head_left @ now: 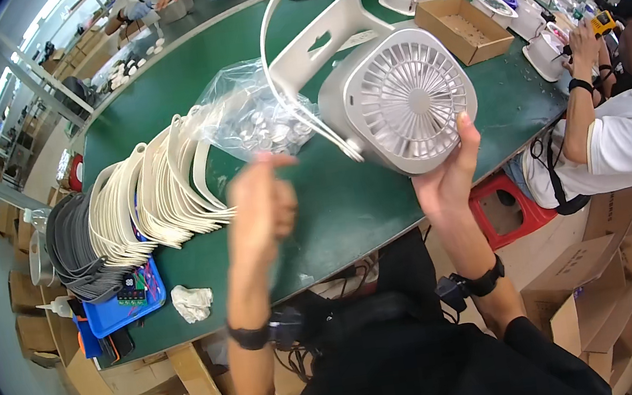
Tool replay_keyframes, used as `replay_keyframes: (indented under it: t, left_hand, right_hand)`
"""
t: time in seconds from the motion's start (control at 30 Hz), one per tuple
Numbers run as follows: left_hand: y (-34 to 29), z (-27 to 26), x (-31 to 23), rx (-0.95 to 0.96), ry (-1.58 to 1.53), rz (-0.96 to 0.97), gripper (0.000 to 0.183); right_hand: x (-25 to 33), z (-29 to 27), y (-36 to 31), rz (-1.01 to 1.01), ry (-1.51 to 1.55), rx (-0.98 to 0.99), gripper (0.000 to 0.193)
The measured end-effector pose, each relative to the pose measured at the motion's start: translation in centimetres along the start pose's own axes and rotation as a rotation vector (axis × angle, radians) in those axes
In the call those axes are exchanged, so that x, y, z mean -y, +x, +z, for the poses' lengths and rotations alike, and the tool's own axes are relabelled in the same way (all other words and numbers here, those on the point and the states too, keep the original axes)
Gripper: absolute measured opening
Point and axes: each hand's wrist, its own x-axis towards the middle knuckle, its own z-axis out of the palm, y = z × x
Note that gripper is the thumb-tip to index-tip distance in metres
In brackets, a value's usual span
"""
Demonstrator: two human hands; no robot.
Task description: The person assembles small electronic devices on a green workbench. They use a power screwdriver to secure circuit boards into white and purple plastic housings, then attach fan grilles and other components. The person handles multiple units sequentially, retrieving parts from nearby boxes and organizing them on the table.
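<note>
A long green-topped workbench [328, 224] curves across the view, bearing a row of cream, flexible-looking curved bands [150, 192] on the left, with matching dark grey bands [72, 244] beside them. Above the bench's near edge, right of centre, is a pale grey, rounded-square plastic fan [403, 100] with a round slotted grille, a flat slotted bracket and a tall looping cream band. It looks light for its bulk and stiff, its smooth shell perhaps a little slippery; the thin grille ribs seem the fragile part, so the solid sides or underside are the better hold, while the loop would probably flex. Left of it lies a clear, crinkled plastic bag [227, 109] of small silvery discs [267, 133]; beyond it sits an open brown cardboard box [491, 50]. The right hand [448, 175] is clamped on the fan's lower corner, thumb in front, palm beneath. The left hand [260, 201], blurred, hovers near the bag, fingers partly curled; whether they meet or pinch anything, I cannot tell.
</note>
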Motion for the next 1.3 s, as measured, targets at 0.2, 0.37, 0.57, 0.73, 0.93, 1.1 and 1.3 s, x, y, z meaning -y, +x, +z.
replay_keyframes:
  t: [0.2, 0.37, 0.57, 0.73, 0.93, 1.1, 1.3]
  left_hand:
    - [5.1, 6.3, 5.9, 0.075, -0.579, 0.095, 0.052]
    - [4.9, 7.0, 8.1, 0.036, -0.764, 0.14, 0.034]
    - [5.1, 9.1, 6.9, 0.013, -0.943, 0.143, 0.036]
    - [5.6, 10.0, 6.7, 0.037, -1.003, 0.124, 0.035]
    - [6.1, 9.2, 6.5, 0.055, -0.953, 0.106, 0.035]
    - [5.2, 0.5, 1.2, -0.002, 0.063, 0.035, 0.03]
    - [9.4, -9.1, 1.6, 0.218, -0.337, -0.084, 0.033]
  right_hand:
    - [-3.0, 1.5, -1.8, -0.528, -0.447, 0.127, 0.114]
    - [-3.4, 2.2, -3.6, -0.603, -0.584, 0.165, 0.132]
    - [-3.7, 2.8, -2.7, -0.578, -0.507, 0.146, 0.131]
    - [-4.1, 3.6, -3.1, -0.672, -0.54, 0.112, 0.137]
    - [-3.5, 2.3, -2.1, -0.694, -0.523, 0.034, 0.135]
    - [-1.8, -0.3, -1.3, -0.497, -0.368, 0.116, 0.124]
    - [-3.3, -4.9, -1.9, -0.214, -0.187, 0.154, 0.118]
